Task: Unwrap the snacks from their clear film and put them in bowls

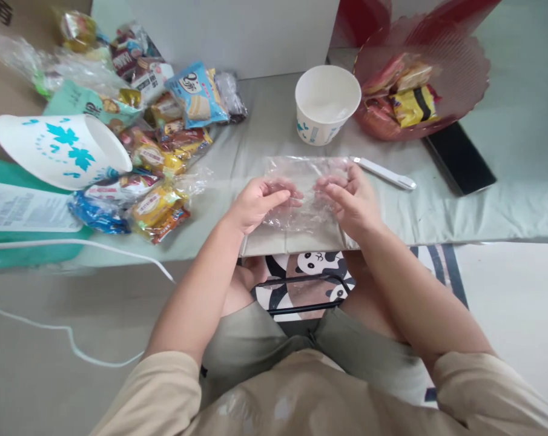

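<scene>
A clear plastic bag (303,175) lies flat on the pale green table cover (482,218) near its front edge. My left hand (255,203) pinches the bag's left side with fingers curled. My right hand (353,200) holds its right side the same way. The two hands almost meet over the middle of the bag. Just beyond my right hand lies a white pen-like tool (385,173).
A white paper bowl (327,103) stands upright behind the bag. A red mesh basket (423,72) with wrapped snacks sits at the back right, a black phone (459,157) beside it. A pile of wrapped snacks (165,145) and a tipped white paper bowl (60,148) lie left. A white cable (74,248) runs below.
</scene>
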The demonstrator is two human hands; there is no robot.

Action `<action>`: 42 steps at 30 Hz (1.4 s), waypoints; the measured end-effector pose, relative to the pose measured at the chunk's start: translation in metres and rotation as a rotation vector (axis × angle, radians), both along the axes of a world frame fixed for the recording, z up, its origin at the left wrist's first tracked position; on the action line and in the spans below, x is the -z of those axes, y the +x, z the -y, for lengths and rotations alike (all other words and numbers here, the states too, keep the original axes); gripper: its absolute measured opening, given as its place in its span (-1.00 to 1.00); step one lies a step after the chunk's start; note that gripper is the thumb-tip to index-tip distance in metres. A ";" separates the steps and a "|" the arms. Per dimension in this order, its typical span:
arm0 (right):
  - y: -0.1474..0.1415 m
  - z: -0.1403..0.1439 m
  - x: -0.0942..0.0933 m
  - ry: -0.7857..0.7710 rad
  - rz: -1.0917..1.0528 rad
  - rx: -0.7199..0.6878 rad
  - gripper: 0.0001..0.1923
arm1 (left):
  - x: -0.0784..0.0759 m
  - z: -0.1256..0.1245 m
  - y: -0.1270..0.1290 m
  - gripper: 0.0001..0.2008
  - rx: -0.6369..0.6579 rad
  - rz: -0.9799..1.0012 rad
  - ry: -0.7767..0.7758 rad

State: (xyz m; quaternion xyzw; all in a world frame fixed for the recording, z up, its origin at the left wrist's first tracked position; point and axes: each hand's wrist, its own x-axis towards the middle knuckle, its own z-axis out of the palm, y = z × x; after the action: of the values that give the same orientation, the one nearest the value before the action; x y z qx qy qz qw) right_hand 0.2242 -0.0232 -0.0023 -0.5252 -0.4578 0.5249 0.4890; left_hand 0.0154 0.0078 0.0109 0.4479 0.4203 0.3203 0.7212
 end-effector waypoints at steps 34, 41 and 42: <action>-0.029 0.012 -0.008 -0.033 -0.391 -0.057 -0.60 | 0.014 0.021 0.029 -0.52 -0.193 -0.111 0.463; -0.022 0.013 -0.006 0.043 -0.072 -0.104 -0.56 | 0.009 0.020 0.018 -0.64 -0.209 0.015 0.267; -0.020 0.013 -0.007 0.032 -0.037 -0.131 -0.61 | 0.009 0.019 0.016 -0.67 -0.246 -0.006 0.284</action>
State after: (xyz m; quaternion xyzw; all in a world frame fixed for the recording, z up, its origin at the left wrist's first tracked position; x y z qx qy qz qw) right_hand 0.2038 -0.0365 0.0044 -0.4761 -0.4906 0.5580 0.4704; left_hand 0.0312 -0.0116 0.0022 0.4915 0.4245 0.4609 0.6048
